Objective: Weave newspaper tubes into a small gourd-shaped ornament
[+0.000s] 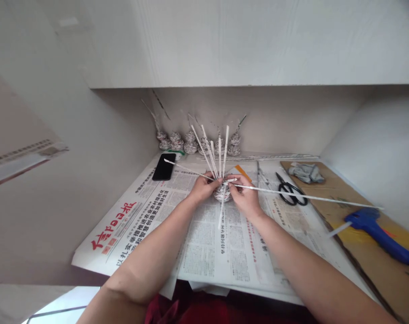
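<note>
Between my hands, above the newspaper, is a small round woven paper piece [221,195], with several rolled paper sticks [225,144] fanning up and outward from its top. My left hand [204,186] is closed on its left side, the thumb pressed near the base of the sticks. My right hand [245,193] pinches a long paper stick [309,196] at the piece's upper right; that stick runs far out to the right. Another stick points down in front of the piece. The fingers hide much of the weave.
Newspaper [197,252] covers the table. A black phone [164,167] lies left; black-handled scissors [292,193] lie right. A blue glue gun [376,229] and crumpled grey wad [306,172] rest on cardboard [353,252]. Several woven gourd shapes [191,143] line the back wall beneath an overhanging cabinet [245,45].
</note>
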A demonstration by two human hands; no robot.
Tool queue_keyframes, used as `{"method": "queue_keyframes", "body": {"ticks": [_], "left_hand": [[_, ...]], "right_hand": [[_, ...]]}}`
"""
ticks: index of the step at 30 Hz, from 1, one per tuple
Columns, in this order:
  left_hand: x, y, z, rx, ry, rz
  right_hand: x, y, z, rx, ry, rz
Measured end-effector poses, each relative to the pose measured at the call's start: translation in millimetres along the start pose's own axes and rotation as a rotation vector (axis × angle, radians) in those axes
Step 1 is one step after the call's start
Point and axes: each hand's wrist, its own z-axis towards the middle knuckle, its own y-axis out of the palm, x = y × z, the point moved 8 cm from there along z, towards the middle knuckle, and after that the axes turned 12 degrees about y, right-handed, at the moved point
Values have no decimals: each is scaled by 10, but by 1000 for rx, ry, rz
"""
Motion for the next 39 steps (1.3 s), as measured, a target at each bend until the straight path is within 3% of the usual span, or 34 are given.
{"method": "queue_keyframes", "body": {"ticks": [9, 14, 18, 23, 28, 31, 33, 35, 39], "left_hand": [[124, -17, -27, 11, 14, 140], [137, 11, -32, 10, 38, 119], [105, -22, -38, 74, 36, 100], [62, -90, -26, 165, 40, 113], [46, -169, -11, 218, 27, 141], [50, -148, -9, 172, 29, 158], [54, -111, -15, 127, 28, 185], [65, -80, -21, 101, 34, 211], [75, -34, -23, 80, 44, 160]], "right_hand": [[-115, 30, -45, -28, -63, -14], [-94, -27, -27, 48, -50, -22], [-37, -79, 20, 86, 11, -174], [-11, -77, 59, 27, 87, -341], [-324, -14, -88, 31, -210, -456], [-458, 41, -198, 17, -374, -523], [-482, 41, -218, 16, -412, -515], [-435, -12, -172, 49, -355, -466], [-173, -108, -7, 72, -79, -288]]}}
